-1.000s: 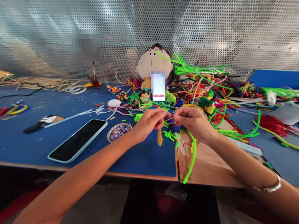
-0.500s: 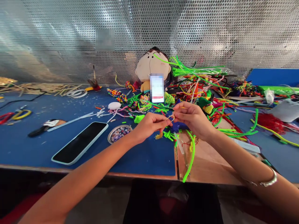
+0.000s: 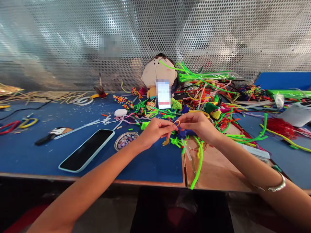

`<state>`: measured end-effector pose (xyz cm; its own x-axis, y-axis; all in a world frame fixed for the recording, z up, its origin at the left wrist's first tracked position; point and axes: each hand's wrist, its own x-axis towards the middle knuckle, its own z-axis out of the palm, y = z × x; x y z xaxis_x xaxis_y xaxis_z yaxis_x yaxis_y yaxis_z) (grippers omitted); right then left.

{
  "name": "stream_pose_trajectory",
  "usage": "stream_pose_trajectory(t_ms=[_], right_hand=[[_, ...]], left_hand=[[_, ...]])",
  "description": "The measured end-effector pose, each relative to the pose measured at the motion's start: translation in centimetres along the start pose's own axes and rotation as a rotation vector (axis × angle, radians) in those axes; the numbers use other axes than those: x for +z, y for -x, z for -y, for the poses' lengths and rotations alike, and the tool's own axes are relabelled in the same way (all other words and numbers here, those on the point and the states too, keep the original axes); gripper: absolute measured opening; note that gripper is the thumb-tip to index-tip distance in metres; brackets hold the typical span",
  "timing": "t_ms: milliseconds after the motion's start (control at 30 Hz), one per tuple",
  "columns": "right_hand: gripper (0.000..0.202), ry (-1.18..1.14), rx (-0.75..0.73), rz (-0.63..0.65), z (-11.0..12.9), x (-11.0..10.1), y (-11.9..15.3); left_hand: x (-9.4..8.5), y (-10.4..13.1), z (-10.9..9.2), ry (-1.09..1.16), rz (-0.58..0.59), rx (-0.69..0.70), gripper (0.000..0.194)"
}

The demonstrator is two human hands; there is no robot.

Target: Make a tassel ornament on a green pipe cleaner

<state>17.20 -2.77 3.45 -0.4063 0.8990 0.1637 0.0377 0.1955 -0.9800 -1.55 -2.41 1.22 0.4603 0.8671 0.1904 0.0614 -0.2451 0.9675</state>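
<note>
Over the blue tabletop [image 3: 150,168], a golden strand [image 3: 178,122] is pinched from both sides

From where I stand, the left hand [image 3: 155,131] is drawn nearly closed, thumb and forefinger nipping the thin strand and the other fingers curled. A yellow tassel [image 3: 166,141] hangs just under it; whether the two are joined I can't tell. The right hand [image 3: 198,124] faces it, fingertips brought together at the strand's small loop, so the gap between the hands is slight.

Just beyond and below them sits a blue tool [image 3: 182,133] with a translucent stick [image 3: 187,151] pointing toward the front edge, and green clippings [image 3: 177,142] crowd it, so that side is tight. There's more room nearer the body, where a stretch of blue runs from under the hands to the front edge. Left of that, a dark-screened phone [image 3: 88,150] lies slantwise, its near corner close to the edge, and a round dish [image 3: 115,144] sits between it and the left hand. To the right, a green pipe cleaner [image 3: 200,166] curves over a wooden board [image 3: 221,173] right to the front edge.
</note>
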Motion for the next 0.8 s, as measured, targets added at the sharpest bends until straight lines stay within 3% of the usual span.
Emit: stream_pose_trajectory(t_ms=[533, 800], right_hand=[[0.021, 0.228, -0.12, -0.034, 0.23, 0.15, 0.19], [0.01, 0.692, -0.399, -0.088, 0.18, 0.62, 0.53]], left_hand=[[0.0, 0.21, -0.36, -0.14, 0.013, 0.066, 0.023], [0.21, 0.07, -0.43, -0.197, -0.004, 0.092, 0.024]])
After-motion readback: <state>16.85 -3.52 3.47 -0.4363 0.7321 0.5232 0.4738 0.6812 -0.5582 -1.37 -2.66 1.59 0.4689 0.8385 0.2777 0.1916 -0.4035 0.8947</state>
